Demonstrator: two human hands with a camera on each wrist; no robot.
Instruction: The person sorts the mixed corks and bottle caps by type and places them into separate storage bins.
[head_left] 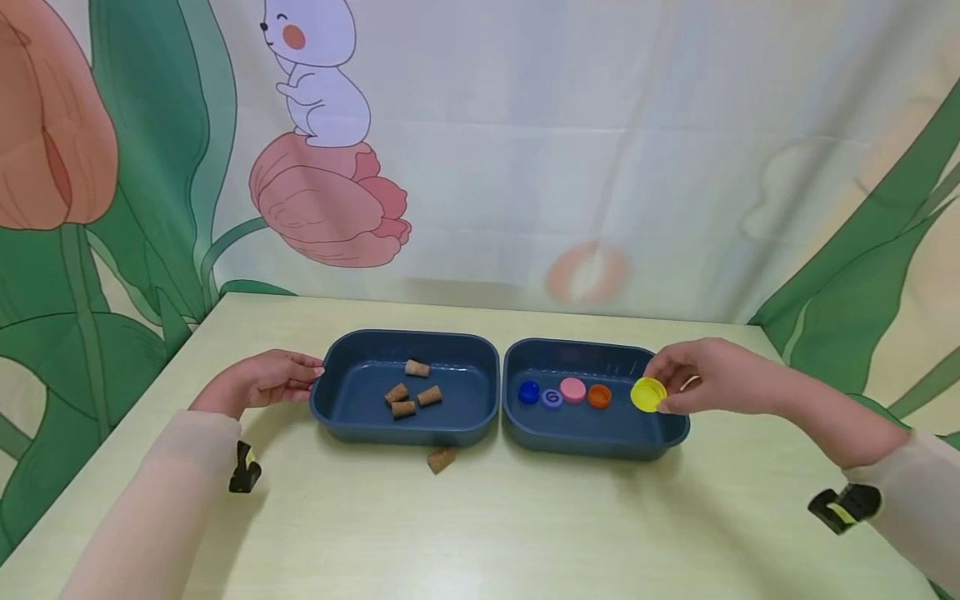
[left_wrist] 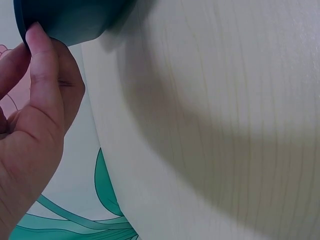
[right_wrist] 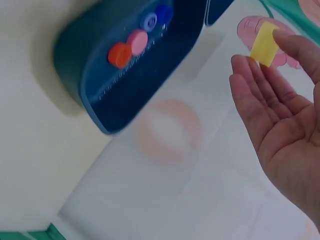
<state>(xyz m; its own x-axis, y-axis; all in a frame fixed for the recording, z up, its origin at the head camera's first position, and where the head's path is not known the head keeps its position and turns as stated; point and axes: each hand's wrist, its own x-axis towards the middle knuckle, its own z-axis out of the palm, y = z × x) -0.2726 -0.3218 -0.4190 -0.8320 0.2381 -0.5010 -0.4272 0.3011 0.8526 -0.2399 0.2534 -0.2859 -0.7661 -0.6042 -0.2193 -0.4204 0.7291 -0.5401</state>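
A yellow bottle cap (head_left: 648, 395) is pinched between the thumb and fingers of my right hand (head_left: 697, 379), held up over the right end of the right dark blue tray (head_left: 592, 442). Inside that tray sit a blue cap (head_left: 528, 392), a purple cap (head_left: 552, 399), a pink cap (head_left: 573, 390) and an orange cap (head_left: 599, 396). My left hand (head_left: 281, 379) grips the left end of the left dark blue tray (head_left: 405, 434) by its rim. Several corks (head_left: 430, 396) lie in this left tray.
One more cork (head_left: 441, 460) lies on the pale wooden table (head_left: 480, 533), just in front of the left tray. Side by side, the trays nearly touch. Behind the table hangs a curtain (head_left: 510, 183) printed with flowers and a white animal.
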